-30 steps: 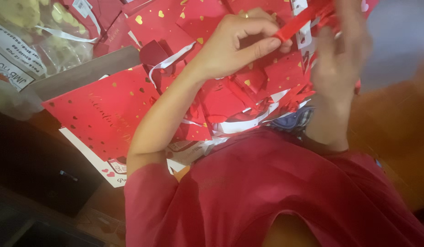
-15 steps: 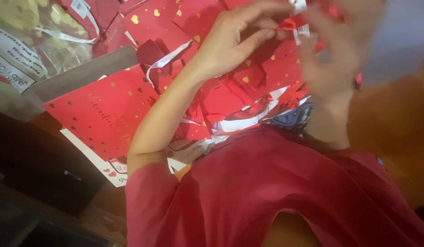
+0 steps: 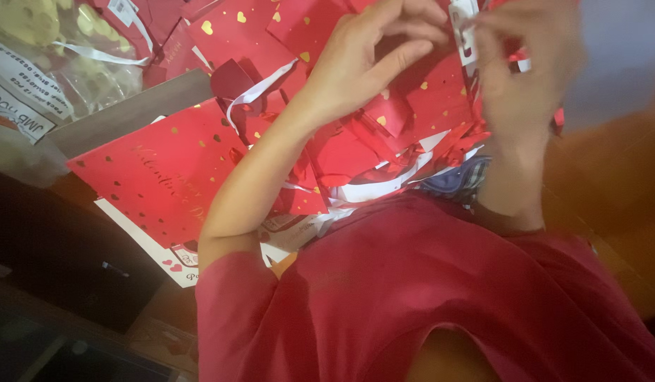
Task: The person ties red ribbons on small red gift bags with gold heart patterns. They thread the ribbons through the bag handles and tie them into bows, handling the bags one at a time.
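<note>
My left hand (image 3: 373, 64) and my right hand (image 3: 525, 78) meet at the top of the view over a heap of red paper pieces (image 3: 384, 134). Between the fingertips of both hands is a small white and red paper strip (image 3: 464, 28). The left thumb and fingers pinch its left edge, and the right fingers, which are blurred, grip its right side. A large red card with gold hearts (image 3: 165, 170) lies under my left forearm.
White ribbon (image 3: 260, 88) loops among the red scraps. A clear plastic bag of pale round pieces (image 3: 66, 56) sits at the top left. A grey board edge (image 3: 129, 113) runs beside it. Brown floor (image 3: 610, 184) shows at the right. My red shirt (image 3: 426, 297) fills the bottom.
The hands have shifted slightly up and together. The red strip seen a second ago between them now shows as a white and red piece.
</note>
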